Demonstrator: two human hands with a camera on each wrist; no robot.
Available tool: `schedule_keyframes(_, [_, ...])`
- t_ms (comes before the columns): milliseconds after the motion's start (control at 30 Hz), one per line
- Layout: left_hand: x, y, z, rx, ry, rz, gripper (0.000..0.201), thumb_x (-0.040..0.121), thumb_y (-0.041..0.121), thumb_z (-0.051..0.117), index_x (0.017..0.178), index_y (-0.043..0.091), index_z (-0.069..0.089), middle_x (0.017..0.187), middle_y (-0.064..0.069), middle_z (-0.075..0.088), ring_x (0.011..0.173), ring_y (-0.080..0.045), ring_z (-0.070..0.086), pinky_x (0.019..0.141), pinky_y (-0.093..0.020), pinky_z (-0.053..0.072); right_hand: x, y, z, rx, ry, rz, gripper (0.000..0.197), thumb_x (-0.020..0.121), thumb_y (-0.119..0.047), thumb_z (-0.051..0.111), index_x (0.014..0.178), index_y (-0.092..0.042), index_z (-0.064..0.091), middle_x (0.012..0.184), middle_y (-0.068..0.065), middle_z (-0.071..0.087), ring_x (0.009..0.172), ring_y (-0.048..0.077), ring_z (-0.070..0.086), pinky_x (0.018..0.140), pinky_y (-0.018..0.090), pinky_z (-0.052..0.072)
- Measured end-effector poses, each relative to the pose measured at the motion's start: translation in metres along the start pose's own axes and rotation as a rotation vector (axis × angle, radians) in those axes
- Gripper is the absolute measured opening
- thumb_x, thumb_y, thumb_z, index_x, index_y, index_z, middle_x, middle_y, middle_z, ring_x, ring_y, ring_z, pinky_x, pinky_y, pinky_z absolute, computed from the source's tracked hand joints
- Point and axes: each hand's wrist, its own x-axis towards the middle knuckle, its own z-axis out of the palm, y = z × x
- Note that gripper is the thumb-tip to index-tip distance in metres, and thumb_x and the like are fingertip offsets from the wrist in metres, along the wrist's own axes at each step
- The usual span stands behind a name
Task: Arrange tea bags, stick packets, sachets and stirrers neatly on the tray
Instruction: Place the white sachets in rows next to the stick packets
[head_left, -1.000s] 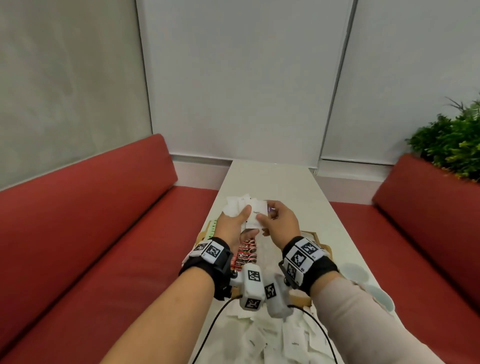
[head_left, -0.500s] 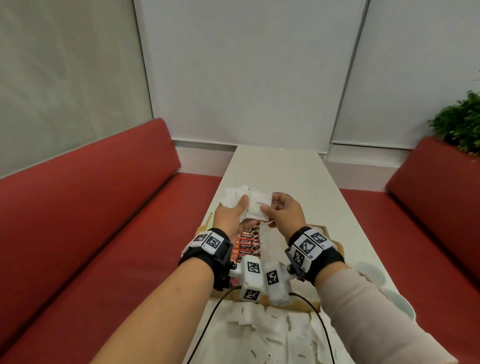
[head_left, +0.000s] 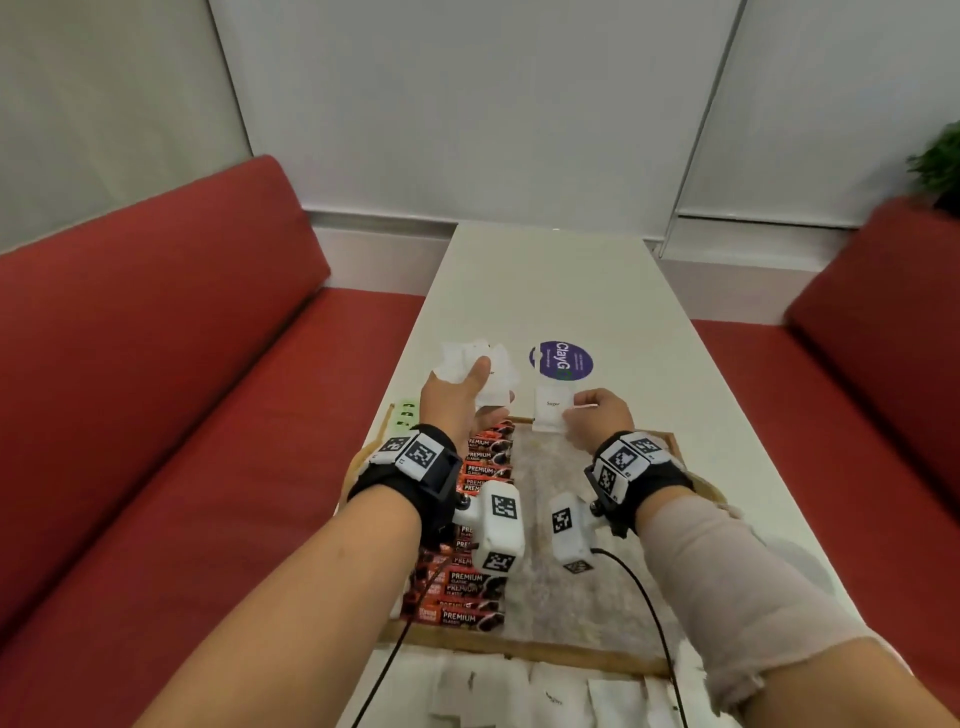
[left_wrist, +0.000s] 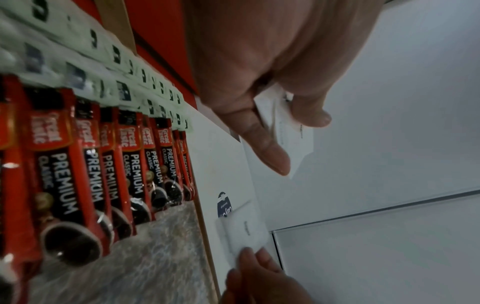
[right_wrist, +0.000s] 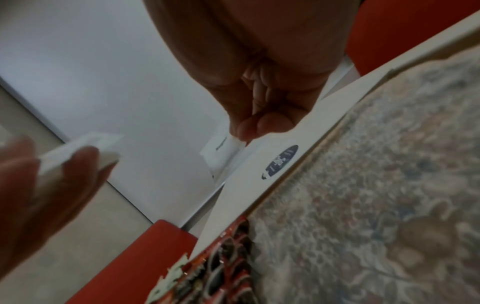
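Observation:
My left hand holds a fanned bunch of white sugar sachets above the far left corner of the wooden tray. My right hand pinches a single white sachet over the tray's far rim. The left wrist view shows thumb and fingers of the left hand clamped on the sachets, with the single sachet lower down. In the right wrist view the right hand nips the corner of its sachet. Red coffee stick packets fill the tray's left column, with green packets beyond them.
Several loose white sachets lie on the white table in front of the tray. A round purple sticker sits on the table past the tray. Red benches flank the table. The tray's patterned floor is bare on the right side.
My hands have drawn apart: the right one pulled a single sachet off the bunch and carried it right and down toward the tray's far rim. The head view tilted down.

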Motion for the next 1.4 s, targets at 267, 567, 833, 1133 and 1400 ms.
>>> schedule_keyframes(267, [0.028,-0.012,-0.009,0.036,-0.026,-0.032,0.043,0.089,0.024,0.065,0.128,0.011,0.052,0.118,-0.014,0.065,0.090,-0.033,0.070,0.047,-0.026,0.056,0.039,0.035,0.038,-0.062,-0.043,0.143,0.026,0.077,0.003,0.066,0.072,-0.019,0.051,0.085,0.012,0.063,0.074,0.033,0.066,0.075,0.050,0.057])
schedule_keyframes(567, [0.028,-0.015,-0.012,0.048,-0.057,-0.039,0.039,0.092,0.022,0.061,0.129,0.010,0.052,0.118,-0.017,0.065,0.082,-0.029,0.071,0.045,-0.024,0.054,0.067,0.059,0.052,-0.047,-0.048,0.145,0.022,0.073,-0.004,0.067,0.073,-0.022,0.054,0.089,0.014,0.067,0.088,0.038,0.068,0.077,0.054,0.056])
schedule_keyframes(833, [0.026,-0.014,-0.015,0.031,-0.052,-0.054,0.035,0.093,0.021,0.059,0.126,0.011,0.054,0.117,-0.015,0.065,0.076,-0.025,0.072,0.047,-0.025,0.056,0.064,0.051,0.055,-0.126,-0.047,0.110,0.022,0.070,-0.007,0.069,0.074,-0.021,0.053,0.086,0.012,0.067,0.084,0.036,0.068,0.075,0.052,0.057])
schedule_keyframes(1133, [0.024,-0.008,-0.019,-0.030,-0.039,-0.164,0.040,0.090,0.027,0.061,0.123,0.005,0.055,0.117,-0.017,0.065,0.072,-0.023,0.073,0.051,-0.027,0.058,0.040,0.019,0.037,-0.207,0.026,-0.042,0.021,0.082,-0.025,0.067,0.088,-0.016,0.050,0.089,0.006,0.061,0.084,0.030,0.063,0.077,0.037,0.052])
schedule_keyframes(1400, [0.019,-0.009,-0.013,0.006,0.004,-0.163,0.040,0.090,0.025,0.062,0.124,0.006,0.055,0.112,-0.016,0.067,0.081,-0.025,0.072,0.058,-0.031,0.060,-0.010,-0.039,0.026,0.001,-0.272,-0.305,0.025,0.079,-0.029,0.075,0.085,-0.012,0.057,0.070,0.001,0.064,0.054,0.014,0.059,0.051,0.026,0.046])
